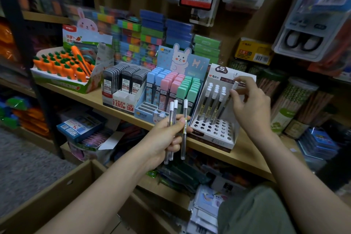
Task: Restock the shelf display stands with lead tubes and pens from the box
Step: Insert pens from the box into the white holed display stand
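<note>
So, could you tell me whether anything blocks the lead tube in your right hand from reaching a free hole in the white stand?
Nothing visible does. The right hand holds the lead tube just right of the standing tubes, above the white stand.

I hold three clear lead tubes (175, 129) with white caps upright in my left hand (167, 138), caps up and fanned slightly apart, just in front of the shelf edge. In my right hand (248, 104) I pinch a fourth lead tube (232, 91) by its white cap, tilted, its lower end down among the holes of the white display stand (214, 129), just right of three rows of tubes already standing in its back holes. The front holes of the stand are open, and the cardboard box (62, 192) sits low at my left, below the shelf
</note>
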`<state>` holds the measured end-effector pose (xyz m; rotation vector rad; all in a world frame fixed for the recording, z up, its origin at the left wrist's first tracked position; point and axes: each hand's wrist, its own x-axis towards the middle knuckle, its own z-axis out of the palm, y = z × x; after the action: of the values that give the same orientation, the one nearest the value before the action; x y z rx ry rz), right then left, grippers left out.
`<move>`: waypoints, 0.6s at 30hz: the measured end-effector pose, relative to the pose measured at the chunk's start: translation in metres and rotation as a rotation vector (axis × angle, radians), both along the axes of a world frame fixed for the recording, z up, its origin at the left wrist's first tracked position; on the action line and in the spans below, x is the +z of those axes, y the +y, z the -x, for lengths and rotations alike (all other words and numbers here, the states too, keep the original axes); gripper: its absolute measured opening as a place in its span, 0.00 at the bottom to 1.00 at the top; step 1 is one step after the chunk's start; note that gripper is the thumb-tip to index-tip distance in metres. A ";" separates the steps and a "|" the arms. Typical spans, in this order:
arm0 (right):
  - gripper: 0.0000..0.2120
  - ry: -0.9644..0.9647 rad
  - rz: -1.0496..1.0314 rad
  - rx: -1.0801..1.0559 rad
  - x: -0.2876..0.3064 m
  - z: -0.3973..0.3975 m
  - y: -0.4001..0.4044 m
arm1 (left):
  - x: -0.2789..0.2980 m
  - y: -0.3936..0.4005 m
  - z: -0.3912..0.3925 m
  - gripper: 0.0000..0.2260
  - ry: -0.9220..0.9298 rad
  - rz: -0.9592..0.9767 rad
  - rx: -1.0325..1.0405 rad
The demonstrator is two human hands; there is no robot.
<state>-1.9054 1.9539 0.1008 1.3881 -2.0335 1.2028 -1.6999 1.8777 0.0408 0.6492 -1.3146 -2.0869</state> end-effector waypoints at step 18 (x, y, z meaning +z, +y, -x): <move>0.23 0.119 -0.033 -0.103 -0.010 0.001 0.005 | -0.002 0.006 -0.001 0.10 -0.014 0.060 -0.064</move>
<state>-1.9068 1.9587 0.0907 1.3199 -2.0238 1.0233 -1.6992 1.8836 0.0388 0.6047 -1.4178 -2.0883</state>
